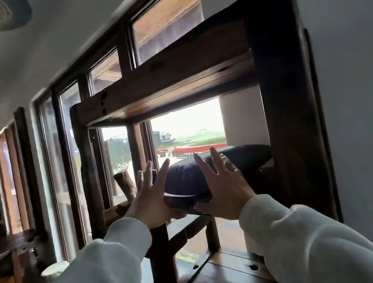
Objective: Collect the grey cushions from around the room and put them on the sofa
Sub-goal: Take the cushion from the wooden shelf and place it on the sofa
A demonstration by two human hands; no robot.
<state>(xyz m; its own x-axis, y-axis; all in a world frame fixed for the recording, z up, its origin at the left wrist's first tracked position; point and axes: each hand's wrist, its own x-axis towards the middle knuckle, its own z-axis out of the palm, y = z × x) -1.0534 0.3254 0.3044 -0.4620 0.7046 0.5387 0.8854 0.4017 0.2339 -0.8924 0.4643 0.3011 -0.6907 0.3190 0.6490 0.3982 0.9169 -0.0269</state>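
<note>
One dark wooden shelf unit (285, 99) stands against the wall, in front of a row of windows (166, 20). Its middle compartment holds one dark grey cushion (222, 167), lying flat on the shelf board with its near corner projecting past the front edge. One pale piece of wood (124, 186) stands in the same compartment, beyond the left fingers and apart from the cushion. The bottom board (230, 281) of the unit, below both wrists, shows several dark holes and carries nothing that can be made out.

Two hands are raised to the cushion, one on each side of its near end. The left hand (148, 200) has its fingers (147, 173) spread wide and straight; the thumb side meets the cushion's left edge, and the fingertips stand clear of the fabric. The right hand (223, 184) also has its fingers (216, 158) spread wide, laid over the cushion's top surface, with the thumb below the near corner. Neither hand has closed on the cushion; whether the right palm presses on it cannot be told. Two pale sleeves (310, 244) cover both forearms to the wrists.

Count: one cushion, one shelf unit, two hands.
</note>
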